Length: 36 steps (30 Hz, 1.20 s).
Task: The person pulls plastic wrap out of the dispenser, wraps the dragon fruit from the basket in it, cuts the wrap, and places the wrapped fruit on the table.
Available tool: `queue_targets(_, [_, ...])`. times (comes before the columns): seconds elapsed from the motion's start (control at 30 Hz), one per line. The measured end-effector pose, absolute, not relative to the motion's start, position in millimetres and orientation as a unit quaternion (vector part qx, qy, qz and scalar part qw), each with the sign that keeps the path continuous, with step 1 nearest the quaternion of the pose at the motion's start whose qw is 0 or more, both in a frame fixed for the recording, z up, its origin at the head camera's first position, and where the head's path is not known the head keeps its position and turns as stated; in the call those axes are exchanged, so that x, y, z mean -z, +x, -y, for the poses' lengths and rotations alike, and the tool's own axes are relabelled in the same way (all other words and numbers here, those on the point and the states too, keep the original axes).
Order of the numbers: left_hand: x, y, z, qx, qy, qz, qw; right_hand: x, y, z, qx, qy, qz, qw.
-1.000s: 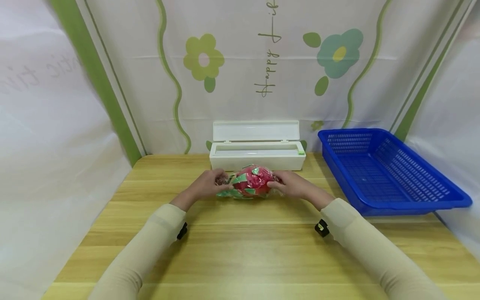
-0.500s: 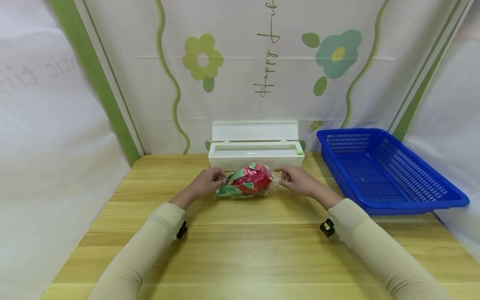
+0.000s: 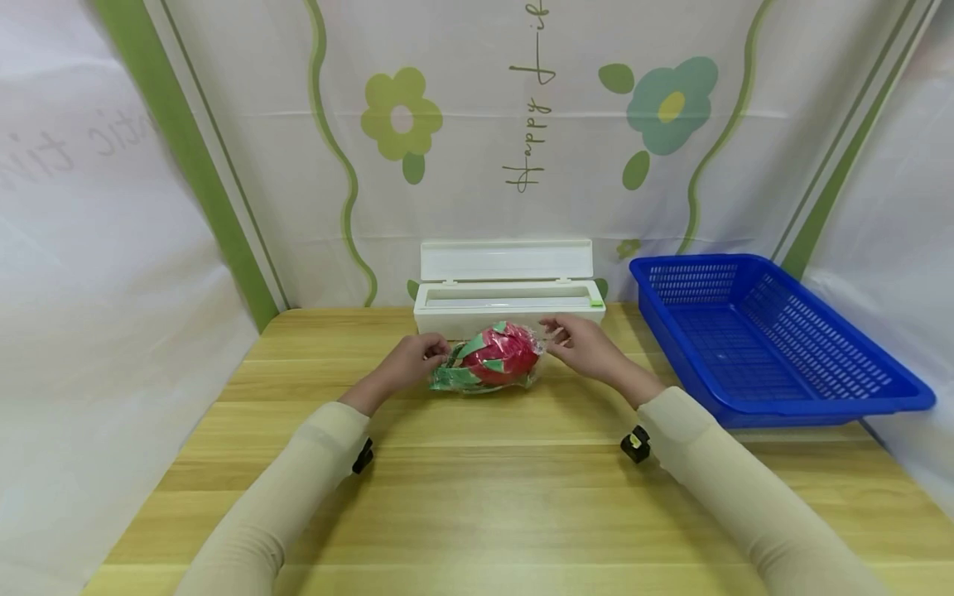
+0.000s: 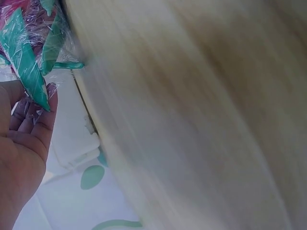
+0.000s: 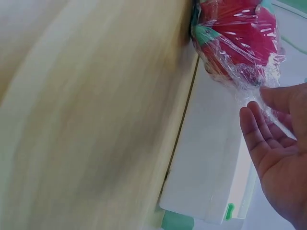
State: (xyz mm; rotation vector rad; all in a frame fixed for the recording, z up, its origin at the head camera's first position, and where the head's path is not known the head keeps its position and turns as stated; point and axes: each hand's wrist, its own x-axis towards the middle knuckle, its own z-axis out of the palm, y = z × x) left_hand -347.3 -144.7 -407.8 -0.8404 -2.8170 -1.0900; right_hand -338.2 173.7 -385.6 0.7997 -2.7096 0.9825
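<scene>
A pink dragon fruit (image 3: pixel 501 358) with green scales lies on its side on the table, wrapped in clear plastic wrap (image 5: pixel 249 91). At its left end my left hand (image 3: pixel 408 361) has its fingers bent around the wrapped green tip and pinches the wrap there. On the other side my right hand (image 3: pixel 585 348) holds the loose, twisted tail of wrap between thumb and fingers, close to the fruit. Just behind the fruit stands a white cling film dispenser box (image 3: pixel 510 321), its lid (image 3: pixel 507 260) raised and a film roll visible inside.
A blue plastic basket (image 3: pixel 812 407) with perforated sides sits at the right of the wooden table (image 3: pixel 492 505). A patterned cloth (image 3: pixel 477 124) with flowers and lettering hangs behind the table and at both sides.
My right hand first drew away to the right from the fruit, then came back in, slightly higher, at the wrap's end. The fruit tilted a little; my left hand barely moved.
</scene>
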Motion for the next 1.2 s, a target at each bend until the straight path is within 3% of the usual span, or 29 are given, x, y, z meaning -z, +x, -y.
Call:
queue_targets(0.23, [408.1,-348.0,143.6,0.349,-0.264,0.899,0.01,385.1,-345.4,-168.7,-0.333,0.293,0.895,0.049])
queue_targets(0.57, [412.1,-350.2,142.9,0.356,-0.263,0.897,0.015,390.1,-350.9,-168.1,-0.378,0.251,0.891,0.032])
queue_targets(1.0, [412.6,-351.3,142.8,0.359,-0.267,0.894,0.017,388.0,-346.8,-171.6,-0.514,0.183,0.832,-0.099])
queue_targets(1.2, [410.0,-349.0,141.6,0.362,-0.27,0.892,0.009,392.4,-345.6,-177.8,-0.574,0.161,0.798,-0.088])
